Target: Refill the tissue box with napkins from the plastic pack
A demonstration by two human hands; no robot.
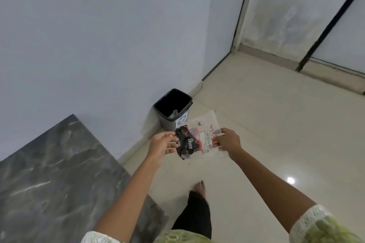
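Green sleeves with white lace cuffs frame the bottom edge, and two bare forearms reach forward from them over the floor. The right hand pinches the right edge of an empty plastic pack, thumb on top and fingers curled beneath the film. The left hand is spread, palm turned toward the pack's left end, fingertips just beside or brushing it; whether it grips cannot be told. The pack hangs in the air between the hands, limp and crumpled: its right part is clear film with small red marks and printed text, its left part is black with white looping lines and the word "Dove". Just beyond it, a dark grey waste bin stands open against the wall, with a pale scrap inside and a recycling sign on its side. A dark marbled counter fills the lower left. One bare foot stands on the glossy cream floor tiles below the hands.
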